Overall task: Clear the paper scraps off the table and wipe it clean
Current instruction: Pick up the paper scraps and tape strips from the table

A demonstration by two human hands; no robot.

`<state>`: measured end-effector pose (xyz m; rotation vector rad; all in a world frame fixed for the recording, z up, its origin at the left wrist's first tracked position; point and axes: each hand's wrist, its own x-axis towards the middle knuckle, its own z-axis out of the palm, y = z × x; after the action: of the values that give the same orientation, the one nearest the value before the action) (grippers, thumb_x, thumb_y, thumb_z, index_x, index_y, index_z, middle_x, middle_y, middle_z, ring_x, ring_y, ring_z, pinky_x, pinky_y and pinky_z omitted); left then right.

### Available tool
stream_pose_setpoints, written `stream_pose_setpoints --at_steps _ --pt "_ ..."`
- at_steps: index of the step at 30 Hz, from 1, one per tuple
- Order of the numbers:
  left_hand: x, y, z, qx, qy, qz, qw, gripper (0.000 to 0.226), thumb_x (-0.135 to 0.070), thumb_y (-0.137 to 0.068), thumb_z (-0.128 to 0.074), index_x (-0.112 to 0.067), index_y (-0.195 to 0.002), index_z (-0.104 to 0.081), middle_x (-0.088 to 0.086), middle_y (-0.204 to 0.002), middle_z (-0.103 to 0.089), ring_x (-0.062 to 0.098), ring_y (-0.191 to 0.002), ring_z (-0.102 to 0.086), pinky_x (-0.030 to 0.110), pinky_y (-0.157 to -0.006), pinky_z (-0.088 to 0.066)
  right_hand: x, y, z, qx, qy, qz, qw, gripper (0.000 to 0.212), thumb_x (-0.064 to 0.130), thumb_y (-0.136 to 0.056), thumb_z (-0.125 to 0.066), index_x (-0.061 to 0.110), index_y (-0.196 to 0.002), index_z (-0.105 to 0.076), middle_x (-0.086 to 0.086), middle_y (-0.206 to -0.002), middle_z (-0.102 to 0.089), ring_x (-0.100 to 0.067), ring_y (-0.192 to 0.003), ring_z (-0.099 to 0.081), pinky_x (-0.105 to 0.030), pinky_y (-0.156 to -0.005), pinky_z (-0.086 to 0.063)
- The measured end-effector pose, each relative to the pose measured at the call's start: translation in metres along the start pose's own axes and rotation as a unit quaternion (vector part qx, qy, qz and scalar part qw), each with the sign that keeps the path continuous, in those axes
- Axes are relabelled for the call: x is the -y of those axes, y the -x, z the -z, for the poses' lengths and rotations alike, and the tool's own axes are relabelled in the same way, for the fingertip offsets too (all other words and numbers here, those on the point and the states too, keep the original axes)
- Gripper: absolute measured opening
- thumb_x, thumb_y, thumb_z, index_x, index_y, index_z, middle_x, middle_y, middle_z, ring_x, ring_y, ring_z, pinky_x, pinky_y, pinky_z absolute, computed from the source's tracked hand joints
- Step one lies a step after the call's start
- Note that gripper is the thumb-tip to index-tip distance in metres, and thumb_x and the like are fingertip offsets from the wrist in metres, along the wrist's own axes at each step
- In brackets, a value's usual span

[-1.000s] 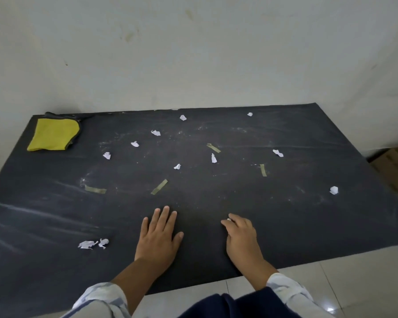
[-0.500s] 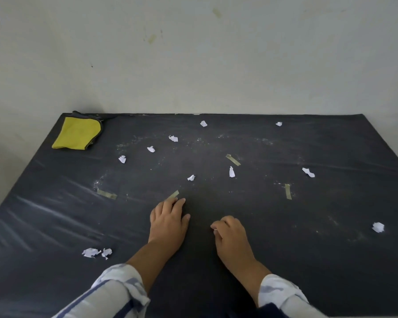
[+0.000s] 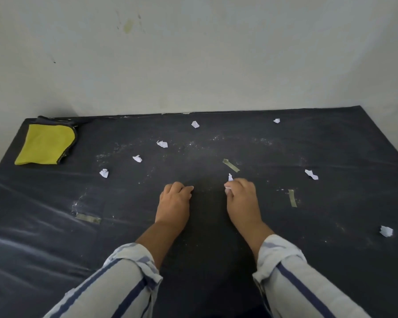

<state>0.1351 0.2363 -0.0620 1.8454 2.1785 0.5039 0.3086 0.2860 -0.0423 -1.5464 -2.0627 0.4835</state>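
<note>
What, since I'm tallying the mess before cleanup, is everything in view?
Table: one, black, fills lower view.
Wall: one, off-white, stained, behind table.
Cloth: one, yellow, dark-edged, far left corner.
Paper scraps: eight loose, white, scattered over table.
Tape strips: three, olive, flat on table.
Dust: whitish smears, mid-table.
Sleeves: two, white with blue stripes, near edge.
Left hand: one, fingers curled, contents hidden, centre.
Right hand: one, centre, pinches a white paper scrap.

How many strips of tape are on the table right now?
3 tape strips: one beyond the right hand, one right of it, one left of the left hand. The hands may hide another.
</note>
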Motion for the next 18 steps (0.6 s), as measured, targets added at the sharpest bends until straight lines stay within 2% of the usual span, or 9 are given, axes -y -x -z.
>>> stream_pose_setpoints --at_steps 3,5,7,9,12,14,16,18 --pt "0.002 -0.002 0.003 -0.001 0.01 -0.011 1.0 0.028 -0.014 -0.095 -0.048 -0.012 -0.119 -0.063 0.007 -0.102 -0.058 0.026 -0.1 -0.048 0.035 -0.092 -0.04 -0.006 -0.02 -0.005 0.058 0.058 -0.003 0.997 0.017 0.001 -0.09 -0.05 0.005 -0.095 -0.066 -0.011 -0.131 -0.052 -0.029 -0.113 -0.045 -0.038 -0.091 -0.046" --pt "0.003 -0.002 0.006 -0.013 0.028 -0.012 0.999 0.021 -0.009 -0.091 -0.055 -0.01 -0.106 -0.07 0.008 -0.092 -0.06 0.03 -0.091 -0.053 0.041 -0.084 -0.047 -0.006 -0.026 -0.007 0.113 0.1 0.001 0.989 0.023 0.001 -0.092 -0.044 0.007 -0.104 -0.063 -0.008 -0.137 -0.049 -0.026 -0.117 -0.042 -0.033 -0.094 -0.04" --pt "0.006 0.001 0.01 -0.032 0.04 -0.015 0.999 0.017 -0.007 -0.087 -0.06 -0.011 -0.098 -0.073 0.008 -0.086 -0.062 0.031 -0.084 -0.055 0.044 -0.078 -0.05 -0.002 -0.028 -0.006 0.129 0.118 0.001 0.985 0.028 -0.003 -0.09 -0.042 0.007 -0.108 -0.06 -0.009 -0.127 -0.054 -0.025 -0.112 -0.044 -0.029 -0.09 -0.04" --pt "0.008 0.012 0.018 -0.029 0.041 -0.004 0.999 0.017 -0.01 -0.089 -0.06 -0.013 -0.1 -0.073 0.006 -0.09 -0.064 0.028 -0.087 -0.055 0.041 -0.081 -0.048 0.002 -0.03 -0.004 0.142 0.138 -0.016 0.98 0.029 -0.007 -0.086 -0.043 0.007 -0.106 -0.059 -0.01 -0.116 -0.054 -0.024 -0.106 -0.045 -0.029 -0.085 -0.041" --pt "0.018 0.037 0.028 -0.035 0.1 0.038 0.994 0.017 -0.011 -0.089 -0.06 -0.012 -0.1 -0.073 0.005 -0.093 -0.064 0.025 -0.091 -0.056 0.039 -0.085 -0.048 0.007 -0.025 -0.006 0.143 0.121 -0.016 0.982 0.031 -0.007 -0.084 -0.045 0.006 -0.109 -0.059 -0.011 -0.115 -0.052 -0.025 -0.107 -0.046 -0.031 -0.089 -0.041" --pt "0.028 0.059 0.041 -0.043 0.14 0.089 0.985 0.015 -0.012 -0.089 -0.06 -0.011 -0.098 -0.073 0.003 -0.094 -0.063 0.02 -0.094 -0.057 0.028 -0.086 -0.047 0.022 -0.008 -0.014 0.141 0.071 0.025 0.987 0.027 -0.005 -0.084 -0.047 0.004 -0.106 -0.062 -0.014 -0.112 -0.055 -0.028 -0.105 -0.05 -0.034 -0.09 -0.042" --pt "0.041 0.083 0.057 -0.047 0.143 0.135 0.979 0.016 -0.011 -0.089 -0.06 -0.01 -0.099 -0.072 0.003 -0.098 -0.063 0.016 -0.095 -0.058 0.015 -0.083 -0.039 0.05 0.02 -0.028 0.141 0.003 0.11 0.984 0.023 -0.009 -0.08 -0.05 0.002 -0.093 -0.066 -0.017 -0.1 -0.061 -0.032 -0.095 -0.055 -0.035 -0.085 -0.044" --pt "0.058 0.109 0.073 -0.064 0.137 0.17 0.974 0.016 -0.01 -0.089 -0.06 -0.01 -0.1 -0.072 0.003 -0.1 -0.064 0.015 -0.095 -0.058 0.009 -0.08 -0.034 0.084 0.055 -0.045 0.15 -0.069 0.193 0.967 0.02 -0.011 -0.07 -0.054 0.003 -0.078 -0.066 -0.016 -0.083 -0.063 -0.032 -0.078 -0.058 -0.028 -0.076 -0.043"
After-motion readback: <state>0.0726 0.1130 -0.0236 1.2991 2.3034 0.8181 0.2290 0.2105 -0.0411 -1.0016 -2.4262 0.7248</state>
